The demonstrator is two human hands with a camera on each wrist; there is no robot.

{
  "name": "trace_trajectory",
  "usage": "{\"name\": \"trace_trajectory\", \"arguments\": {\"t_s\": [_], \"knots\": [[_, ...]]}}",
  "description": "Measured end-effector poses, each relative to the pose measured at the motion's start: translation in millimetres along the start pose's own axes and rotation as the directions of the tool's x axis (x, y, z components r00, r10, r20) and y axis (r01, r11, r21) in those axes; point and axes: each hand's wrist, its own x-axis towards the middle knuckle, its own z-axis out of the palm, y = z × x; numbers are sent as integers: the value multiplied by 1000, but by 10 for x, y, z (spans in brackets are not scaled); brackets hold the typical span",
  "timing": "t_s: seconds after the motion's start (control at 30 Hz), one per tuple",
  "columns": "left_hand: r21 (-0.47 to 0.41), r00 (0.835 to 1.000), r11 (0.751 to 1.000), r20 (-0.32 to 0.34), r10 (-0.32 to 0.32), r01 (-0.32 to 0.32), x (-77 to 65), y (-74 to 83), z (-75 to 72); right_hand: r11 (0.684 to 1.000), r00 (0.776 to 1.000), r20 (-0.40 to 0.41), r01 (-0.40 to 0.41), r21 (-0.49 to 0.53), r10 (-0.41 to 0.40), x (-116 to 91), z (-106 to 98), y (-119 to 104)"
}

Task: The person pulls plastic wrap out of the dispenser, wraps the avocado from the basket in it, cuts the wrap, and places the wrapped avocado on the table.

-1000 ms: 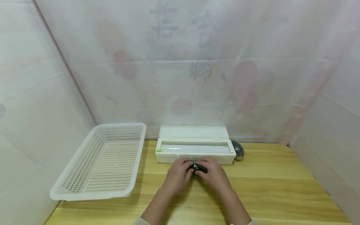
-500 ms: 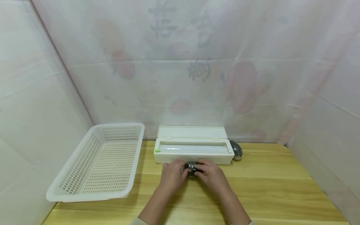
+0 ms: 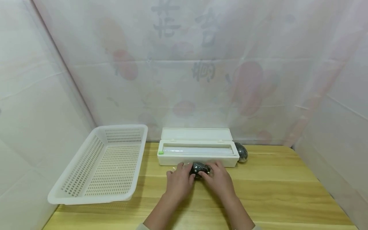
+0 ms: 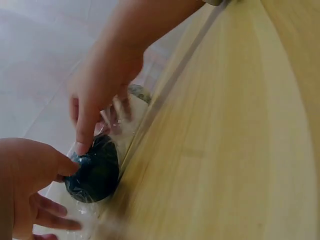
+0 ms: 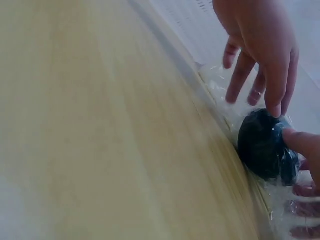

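A dark, smooth oval object [image 3: 199, 167], blackish green and wrapped in clear cling film, lies between both hands just in front of the white box. My left hand [image 3: 179, 180] pinches its left end with thumb and forefinger; the other fingers spread over loose film [image 5: 215, 82]. At the opposite end, my right hand [image 3: 219, 179] has thumb and fingertips on the wrapping, seen in the left wrist view with film bunched under the fingers. Up close the object [image 4: 95, 172] has glossy creases in its film. Its underside is hidden.
The white box [image 3: 198, 160] has its lid raised and a film roll [image 3: 198, 150] inside, with a green slider at its left end. Another wrapped dark oval [image 3: 242, 152] sits against its right end. A white perforated basket [image 3: 141, 163] stands left on the wooden table [image 3: 276, 198].
The wrapped oval has turned between the fingers and shows more of its dark side. Both hands have shifted slightly around it; box and basket stay put.
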Motion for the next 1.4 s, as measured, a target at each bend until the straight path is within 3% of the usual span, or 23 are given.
{"name": "trace_trajectory", "arguments": {"t_s": [0.1, 0.2, 0.37, 0.47, 0.63, 0.73, 0.87, 1.03, 1.1, 1.17, 1.27, 1.33, 1.4], "knots": [[-93, 999, 995, 13, -42, 43, 21, -18, 1, 997, 997, 34, -72, -4, 72, 6, -8, -4], [-159, 997, 985, -13, -75, 72, 35, -25, -8, 985, 985, 73, -160, 64, 155, 17, -11, -7], [-166, 995, 983, -54, -84, 74, 30, -8, -27, 916, 952, 117, -303, 262, 282, 26, -10, -1], [-162, 997, 986, -58, -58, 48, 18, -3, -27, 881, 940, 129, -340, 329, 314, 20, -8, -1], [-256, 999, 965, 6, -51, 51, 7, -20, -13, 839, 926, 196, -377, 393, 324, 24, -31, -18], [-308, 996, 947, 50, -78, 90, 14, -43, 0, 801, 918, 279, -385, 458, 282, 43, -55, -7], [-344, 994, 933, 61, -91, 107, 36, -73, 7, 757, 898, 418, -369, 539, 140, 69, -89, 19], [-393, 997, 918, 76, -18, 46, 58, -105, 7, 649, 824, 566, -420, 634, -20, 66, -132, 34], [-428, 996, 903, 92, 13, 28, 69, -111, -3, 637, 803, 594, -434, 637, -47, 66, -166, 42], [-448, 995, 894, 96, 40, 7, 81, -113, -18, 649, 811, 584, -427, 630, -33, 71, -211, 51], [-485, 991, 875, 115, 70, -6, 88, -118, -39, 693, 873, 484, -387, 608, 64, 79, -246, 72], [-501, 987, 865, 122, 108, -33, 79, -123, -40, 748, 921, 373, -325, 578, 112, 85, -235, 90], [-519, 979, 852, 126, 160, -73, 68, -124, -34, 803, 947, 298, -269, 532, 120, 82, -206, 102]]}}
